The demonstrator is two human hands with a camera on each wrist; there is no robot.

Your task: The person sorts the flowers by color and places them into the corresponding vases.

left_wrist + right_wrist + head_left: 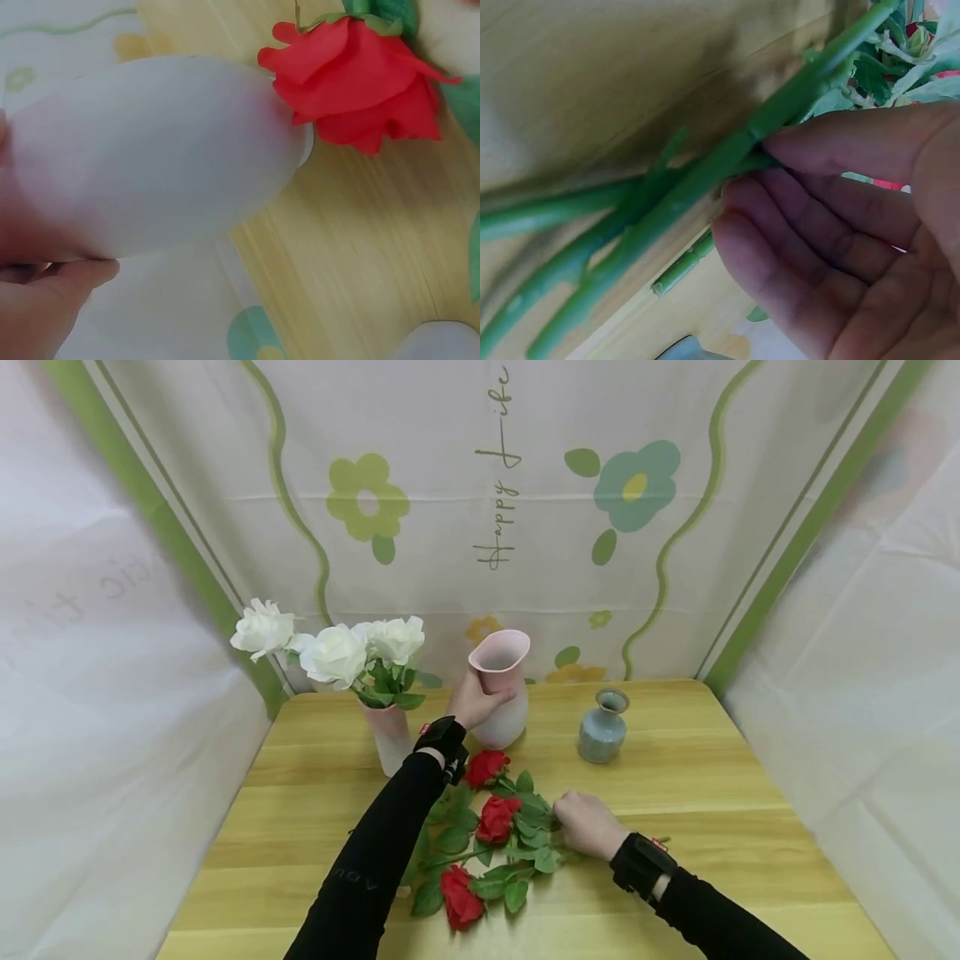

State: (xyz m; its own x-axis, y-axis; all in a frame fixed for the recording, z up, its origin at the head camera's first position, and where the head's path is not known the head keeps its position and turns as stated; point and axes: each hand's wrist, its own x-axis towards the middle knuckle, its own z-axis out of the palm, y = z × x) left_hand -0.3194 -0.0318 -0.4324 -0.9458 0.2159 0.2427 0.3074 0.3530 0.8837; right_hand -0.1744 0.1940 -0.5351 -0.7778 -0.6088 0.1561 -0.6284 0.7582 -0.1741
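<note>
My left hand (475, 700) grips a pink-and-white vase (504, 718) by its upper part, thumb across the front. The left wrist view shows the vase's pale lower body (180, 161) with a red rose (364, 86) beside its base. On the table in front of the vase lie three red roses (498, 820) with leafy green stems. At their right side is my right hand (590, 827). Thumb and fingers pinch a green stem (761, 160) in the right wrist view, where further stems cross close by.
On the left, a second pink-and-white vase (392, 745) holds white roses (335, 656). A small grey-blue vase (602, 731) stands at the back right of the wooden table (697, 760). Printed white cloth (450, 527) hangs behind and on both sides.
</note>
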